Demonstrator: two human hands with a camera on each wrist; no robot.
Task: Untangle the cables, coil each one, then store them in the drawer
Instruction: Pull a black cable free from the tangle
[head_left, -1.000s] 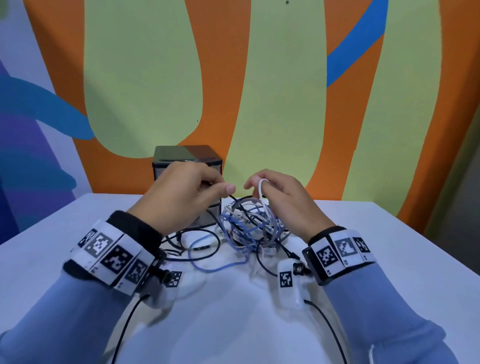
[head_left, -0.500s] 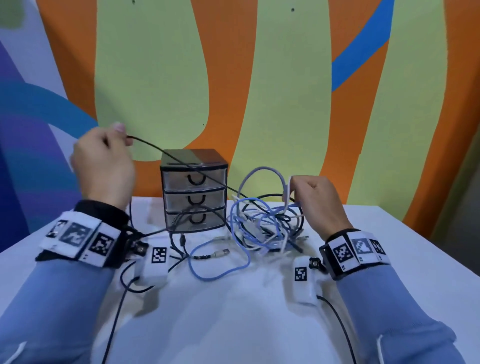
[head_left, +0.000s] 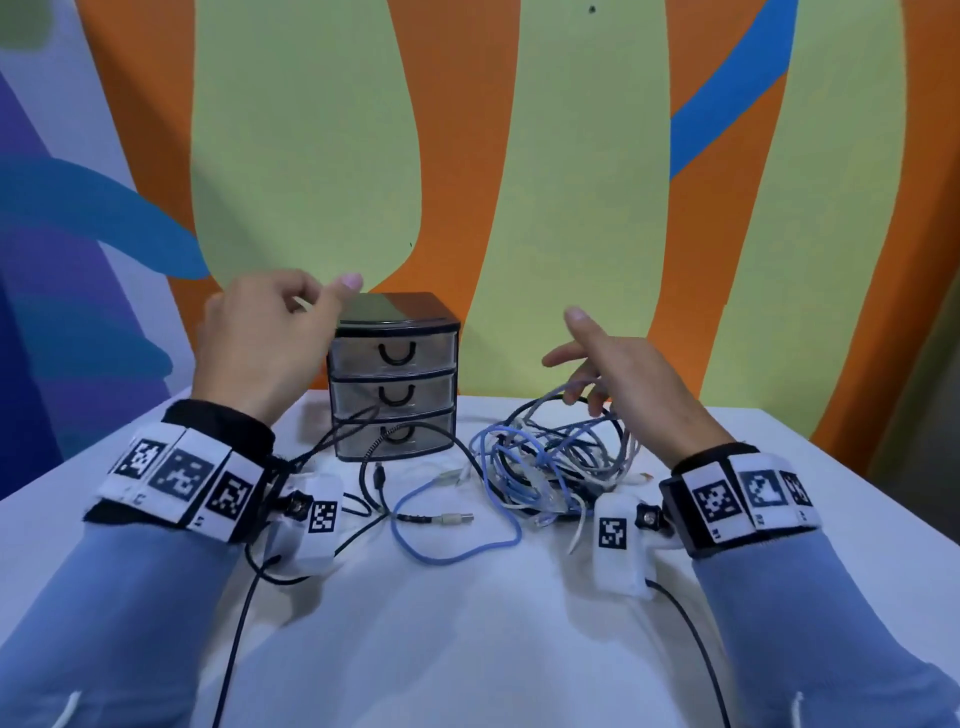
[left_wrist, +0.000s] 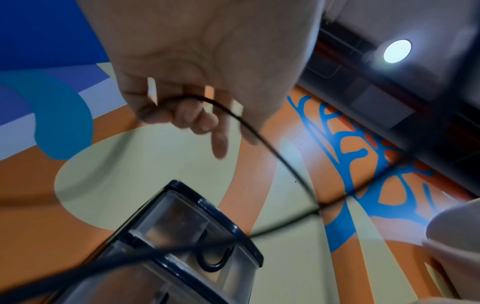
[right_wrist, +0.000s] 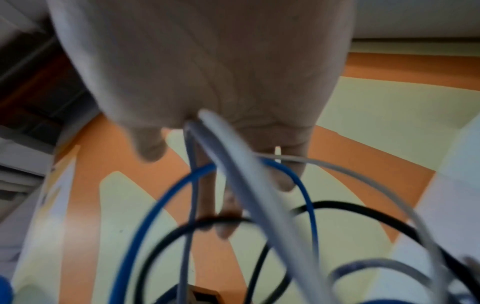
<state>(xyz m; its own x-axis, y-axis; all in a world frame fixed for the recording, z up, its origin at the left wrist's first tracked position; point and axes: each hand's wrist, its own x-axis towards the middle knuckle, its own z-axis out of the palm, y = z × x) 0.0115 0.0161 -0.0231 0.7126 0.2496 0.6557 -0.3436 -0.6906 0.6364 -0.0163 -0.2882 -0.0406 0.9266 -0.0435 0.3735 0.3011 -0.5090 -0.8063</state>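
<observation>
left hand (head_left: 260, 338) now lower, beside small clear three-drawer box (head_left: 395, 376), fingers curling round thin black cable (left_wrist: 259, 135). right hand (head_left: 618, 374) letting go, fingers spreading over tangled blue, grey, black cable pile (head_left: 550, 457) near white table's (head_left: 467, 649) back edge. black cable coming loose; coiling next.

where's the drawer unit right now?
Head view: the drawer unit stands at the back of the white table, left of centre against the wall, between the raised left hand and the cable tangle; all three drawers look closed.
</observation>
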